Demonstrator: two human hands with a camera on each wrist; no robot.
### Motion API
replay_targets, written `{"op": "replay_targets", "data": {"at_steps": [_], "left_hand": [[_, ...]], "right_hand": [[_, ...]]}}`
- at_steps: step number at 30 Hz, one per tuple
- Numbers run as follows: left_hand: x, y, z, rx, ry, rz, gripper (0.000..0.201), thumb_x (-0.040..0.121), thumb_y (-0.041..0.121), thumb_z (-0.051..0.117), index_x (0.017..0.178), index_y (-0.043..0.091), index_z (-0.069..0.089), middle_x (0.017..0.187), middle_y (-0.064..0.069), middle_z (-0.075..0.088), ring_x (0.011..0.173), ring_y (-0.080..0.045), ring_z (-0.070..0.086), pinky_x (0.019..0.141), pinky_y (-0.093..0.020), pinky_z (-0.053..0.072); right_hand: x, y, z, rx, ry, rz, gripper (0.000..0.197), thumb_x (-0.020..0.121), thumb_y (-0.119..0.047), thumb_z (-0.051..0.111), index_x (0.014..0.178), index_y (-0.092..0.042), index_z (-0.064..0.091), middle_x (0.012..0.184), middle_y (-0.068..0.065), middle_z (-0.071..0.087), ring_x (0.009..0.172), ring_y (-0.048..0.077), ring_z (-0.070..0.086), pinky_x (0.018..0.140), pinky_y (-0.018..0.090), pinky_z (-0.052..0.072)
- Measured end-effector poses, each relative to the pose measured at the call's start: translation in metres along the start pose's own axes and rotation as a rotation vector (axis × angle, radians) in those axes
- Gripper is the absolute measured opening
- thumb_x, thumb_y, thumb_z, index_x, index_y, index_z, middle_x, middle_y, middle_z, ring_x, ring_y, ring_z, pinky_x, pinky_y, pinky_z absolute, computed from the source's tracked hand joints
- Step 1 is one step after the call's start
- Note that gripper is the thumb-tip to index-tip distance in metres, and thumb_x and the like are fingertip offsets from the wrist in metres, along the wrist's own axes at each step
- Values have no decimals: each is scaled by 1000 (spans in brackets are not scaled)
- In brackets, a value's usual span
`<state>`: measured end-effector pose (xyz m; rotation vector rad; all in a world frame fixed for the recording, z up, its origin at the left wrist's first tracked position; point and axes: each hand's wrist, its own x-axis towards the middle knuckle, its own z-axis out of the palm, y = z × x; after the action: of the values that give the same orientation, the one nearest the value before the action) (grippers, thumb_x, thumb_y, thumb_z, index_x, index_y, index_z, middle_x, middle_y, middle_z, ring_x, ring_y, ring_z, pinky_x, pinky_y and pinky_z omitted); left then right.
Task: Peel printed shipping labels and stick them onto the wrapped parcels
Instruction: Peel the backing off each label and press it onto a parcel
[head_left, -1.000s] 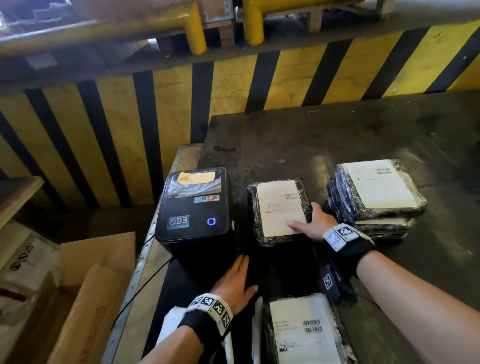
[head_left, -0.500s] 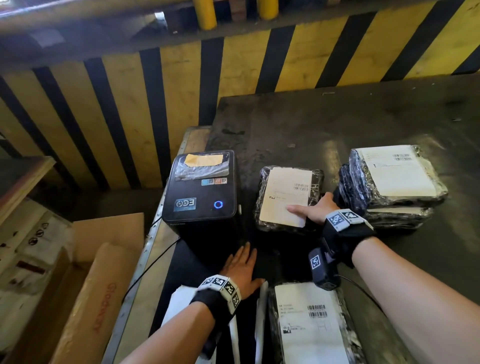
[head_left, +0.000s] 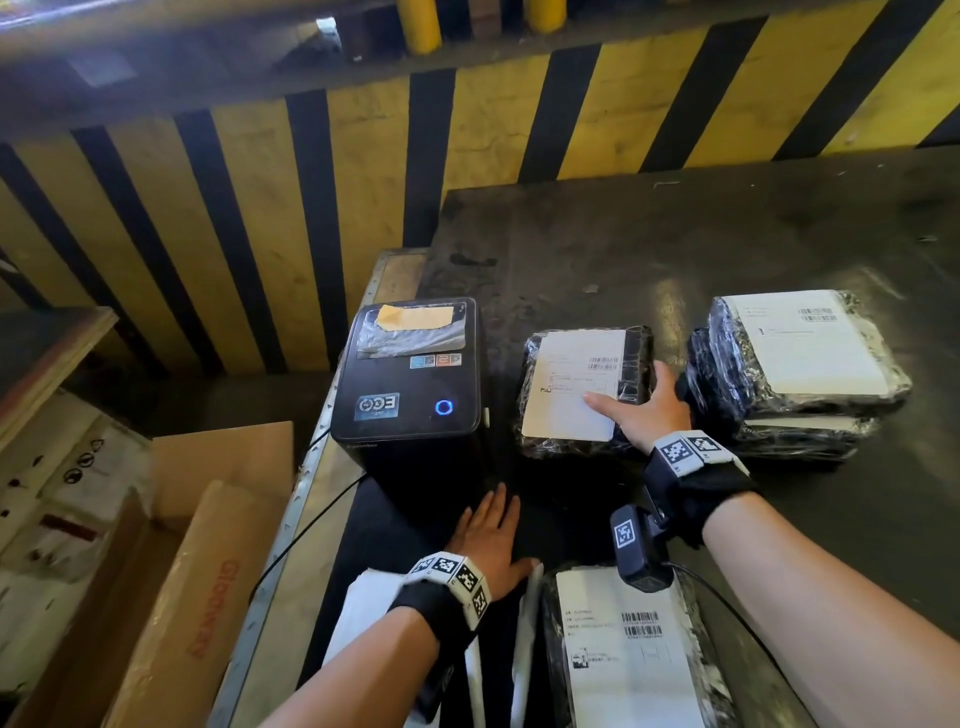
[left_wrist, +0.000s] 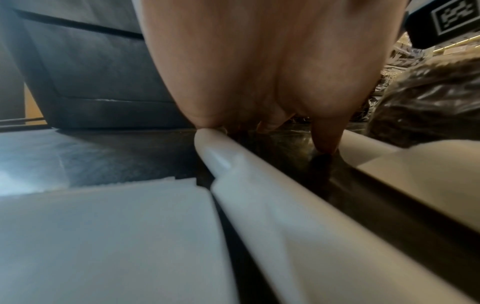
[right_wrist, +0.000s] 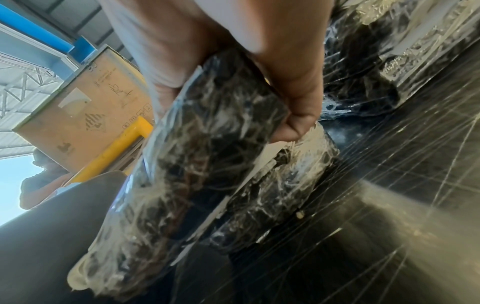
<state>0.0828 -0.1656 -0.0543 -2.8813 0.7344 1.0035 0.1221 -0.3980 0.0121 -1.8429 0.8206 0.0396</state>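
Note:
A black film-wrapped parcel (head_left: 634, 358) with a white shipping label (head_left: 571, 389) lies mid-table beside the black label printer (head_left: 410, 384). My right hand (head_left: 636, 408) grips its right edge, thumb on the label and fingers round the side. The right wrist view shows that parcel (right_wrist: 207, 154) tilted, pinched between thumb (right_wrist: 293, 115) and fingers. My left hand (head_left: 493, 530) lies flat on the table in front of the printer, fingers straight, holding nothing. In the left wrist view its fingertips (left_wrist: 324, 139) touch the table between white liner sheets (left_wrist: 103, 236).
A stack of labelled wrapped parcels (head_left: 795, 364) sits just right of my right hand. Another labelled parcel (head_left: 623, 654) lies at the near edge, with white backing sheets (head_left: 358, 597) beside it. The dark table (head_left: 675, 249) stretches back. Cardboard boxes (head_left: 197, 571) stand low on the left.
My right hand has shifted from resting flat on the parcel's near right corner to gripping its right edge, thumb on the label. The left hand has stayed in place.

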Motion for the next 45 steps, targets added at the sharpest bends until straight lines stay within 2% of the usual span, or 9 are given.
{"op": "replay_targets", "data": {"at_steps": [5,13,18,21,27,31,36,41,45], "left_hand": [[2,0,3,0,-3,-9,82,95,51,39,151,15,-9,158,-7,-22,147,-20,-14,119,-40,-4],[4,1,5,27,-13,-27,84,94,56,36,150,16,-11,157,-7,-24,146,-20,-16,118,-40,-6],[5,3,5,43,-1,-26,85,93,58,35,151,16,-11,157,-6,-23,146,-20,-16,118,-40,-6],[5,3,4,51,-9,-21,86,93,58,36,151,16,-11,157,-7,-23,147,-21,-15,118,-41,-4],[7,-7,-9,84,-37,40,88,92,55,45,152,15,-6,158,-9,-18,148,-24,-8,120,-41,6],[4,-7,-11,59,-42,69,82,94,51,44,152,12,1,159,-12,-12,148,-28,-3,120,-38,10],[-9,-6,3,66,-1,132,72,98,47,39,152,10,9,160,-14,-4,148,-28,3,120,-33,11],[-20,-9,5,62,34,184,66,98,43,40,150,8,18,159,-14,7,147,-26,13,118,-40,19],[-26,-14,5,94,33,183,66,99,44,37,151,10,16,160,-10,8,147,-23,13,117,-45,17]], "right_hand": [[3,1,1,20,-57,-57,100,68,-46,78,147,-31,19,138,-3,51,124,24,50,105,34,37],[3,1,-1,63,-51,-109,87,78,-45,70,148,-30,20,145,0,43,129,24,45,110,37,34],[-13,-1,-28,128,-69,-118,73,83,-32,69,145,-21,31,139,4,49,115,17,50,93,24,35],[-31,9,-50,160,-64,-99,79,82,-36,70,147,-24,27,147,2,40,130,20,42,93,26,33],[-86,40,-73,277,-25,-59,88,68,-48,77,143,-33,34,137,-3,51,119,19,53,101,38,43],[-134,61,-77,359,-40,-44,71,79,-29,73,141,-29,38,114,-2,65,92,9,65,77,27,52],[-185,93,-69,331,-92,-19,52,78,-25,73,123,-37,50,107,-8,70,92,13,69,76,28,54],[-210,124,-53,217,-93,20,60,75,-33,75,126,-44,45,115,-11,66,102,12,65,92,34,51],[-217,129,-49,139,-50,-10,60,79,-32,73,132,-38,45,119,-11,64,102,4,62,85,22,49]]}}
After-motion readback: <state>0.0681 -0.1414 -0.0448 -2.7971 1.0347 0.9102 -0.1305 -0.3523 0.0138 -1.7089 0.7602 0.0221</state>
